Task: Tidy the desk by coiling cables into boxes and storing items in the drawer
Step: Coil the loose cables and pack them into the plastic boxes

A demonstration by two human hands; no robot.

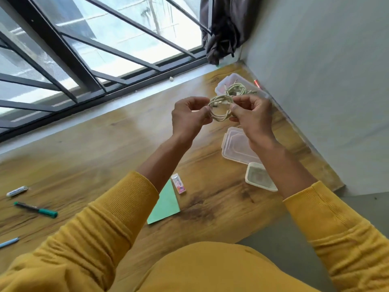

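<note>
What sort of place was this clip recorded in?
Probably a home or small-office desk by a window: a wooden desk set into a wall corner, a barred window, and stationery such as a green marker and an eraser.

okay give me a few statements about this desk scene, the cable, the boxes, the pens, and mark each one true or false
1. Both hands, left and right, hold the coiled cable above the desk. True.
2. The far box is empty. False: another cable lies coiled in it.
3. The green paper lies beside the eraser. True.
4. The green marker sits inside a box. False: it lies on the desk.
</note>
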